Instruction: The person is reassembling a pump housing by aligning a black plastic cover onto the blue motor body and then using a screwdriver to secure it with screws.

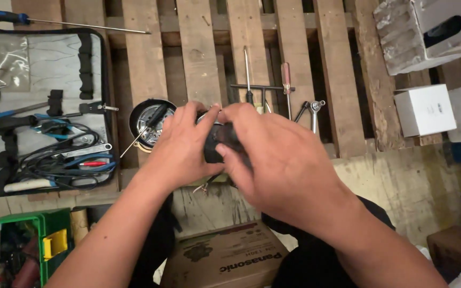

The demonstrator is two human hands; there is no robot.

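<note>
Head cam, open tool case [38, 58] w/ pliers [54, 128], cables, hands [182, 146] maybe gripping motor [221, 140]

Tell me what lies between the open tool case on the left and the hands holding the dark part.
In the head view, a round black-rimmed metal part with a screwdriver laid across it sits between the tool case and the left hand.

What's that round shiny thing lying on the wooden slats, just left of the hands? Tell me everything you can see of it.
The round part looks like a shallow metal disc or cap: a bright silvery face with a dark rim around it. It lies flat on a plank of the wooden pallet, beside the open tool case. A slim screwdriver rests slanted across it. The left hand is close to its right edge; whether they touch is unclear.
</note>
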